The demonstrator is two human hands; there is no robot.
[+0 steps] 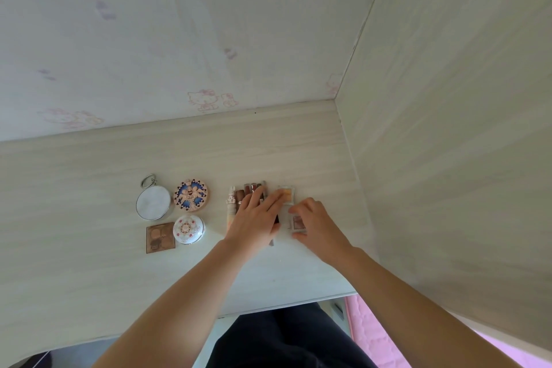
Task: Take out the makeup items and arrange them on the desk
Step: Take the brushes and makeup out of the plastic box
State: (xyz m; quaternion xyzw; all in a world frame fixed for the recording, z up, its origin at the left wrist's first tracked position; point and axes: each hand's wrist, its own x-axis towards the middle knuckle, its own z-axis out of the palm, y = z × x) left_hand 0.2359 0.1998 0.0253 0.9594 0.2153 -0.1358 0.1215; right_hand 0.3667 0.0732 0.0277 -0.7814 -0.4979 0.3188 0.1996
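Makeup items laid out on counter

Lip tubes (249, 193) lie side by side right of centre on the pale counter (89, 263), long axes running away from the person. Left hand (257, 218) rests flat on them, fingers straight. Right hand (318, 225) pinches a small square palette (297, 222), with another clear palette (287, 193) just beyond. Further left: round mirror (153, 203), patterned compact (191, 195), white compact (188, 229), brown eyeshadow palette (160, 237).
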